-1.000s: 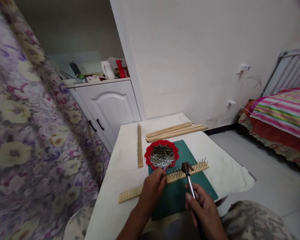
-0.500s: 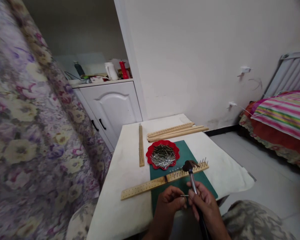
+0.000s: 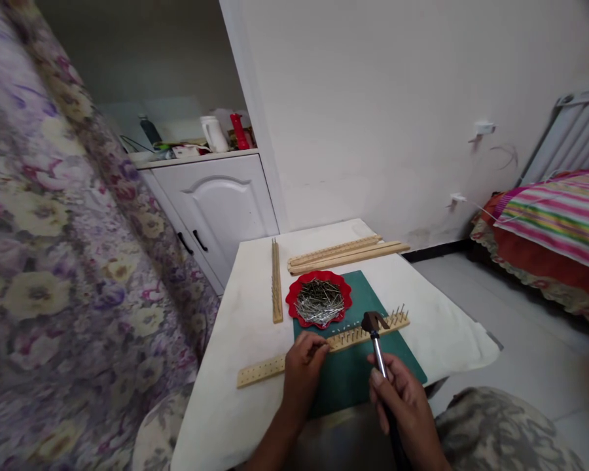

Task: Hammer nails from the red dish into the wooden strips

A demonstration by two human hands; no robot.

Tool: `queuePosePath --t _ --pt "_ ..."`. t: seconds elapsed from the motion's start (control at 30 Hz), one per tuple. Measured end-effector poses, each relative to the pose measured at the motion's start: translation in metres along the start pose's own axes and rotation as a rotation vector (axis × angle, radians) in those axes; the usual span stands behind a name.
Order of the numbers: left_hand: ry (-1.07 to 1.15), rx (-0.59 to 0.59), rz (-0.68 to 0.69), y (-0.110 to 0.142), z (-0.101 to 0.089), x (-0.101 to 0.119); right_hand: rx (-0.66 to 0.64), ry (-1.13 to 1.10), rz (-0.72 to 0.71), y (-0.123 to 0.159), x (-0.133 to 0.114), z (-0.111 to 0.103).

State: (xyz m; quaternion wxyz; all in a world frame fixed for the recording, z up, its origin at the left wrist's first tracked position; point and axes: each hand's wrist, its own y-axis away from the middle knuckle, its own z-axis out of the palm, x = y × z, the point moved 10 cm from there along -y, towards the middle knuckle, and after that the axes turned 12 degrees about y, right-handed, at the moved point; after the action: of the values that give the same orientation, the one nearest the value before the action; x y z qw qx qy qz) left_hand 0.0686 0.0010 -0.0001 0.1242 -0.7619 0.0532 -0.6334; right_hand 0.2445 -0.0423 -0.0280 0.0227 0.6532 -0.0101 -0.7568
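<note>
My right hand is wrapped round the handle of a claw hammer, its head raised over the strip's right part. My left hand is at the middle of a perforated wooden strip, fingertips pinched at its surface. The nail seen between those fingers a moment ago is mostly hidden by them now. Several nails stand upright in the strip's right half; the left end shows bare holes. Beneath part of the strip lies a green mat. A red scalloped bowl full of loose nails stands behind it.
Another wooden strip with nails lies left of the bowl. More wooden strips rest at the back of the white table. Behind are a white cabinet and a wall; a floral curtain hangs left, a bed stands right.
My left hand has moved away from my right hand, forward and left onto the strip's middle. The right hand with the hammer has stayed almost in place. The view has shifted slightly.
</note>
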Motion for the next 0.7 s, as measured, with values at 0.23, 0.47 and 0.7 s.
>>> queuePosePath --t 0.23,0.47,0.7 --pt "-0.264 -0.073 0.087 -0.007 0.018 -0.005 -0.034 0.019 0.029 0.002 0.0 0.005" --pt "-0.324 -0.083 0.107 -0.006 0.021 -0.007 -0.043 0.028 0.021 0.003 0.001 0.004" --pt "-0.367 -0.097 0.118 -0.008 0.027 -0.008 -0.147 0.012 0.045 0.003 0.001 0.015"
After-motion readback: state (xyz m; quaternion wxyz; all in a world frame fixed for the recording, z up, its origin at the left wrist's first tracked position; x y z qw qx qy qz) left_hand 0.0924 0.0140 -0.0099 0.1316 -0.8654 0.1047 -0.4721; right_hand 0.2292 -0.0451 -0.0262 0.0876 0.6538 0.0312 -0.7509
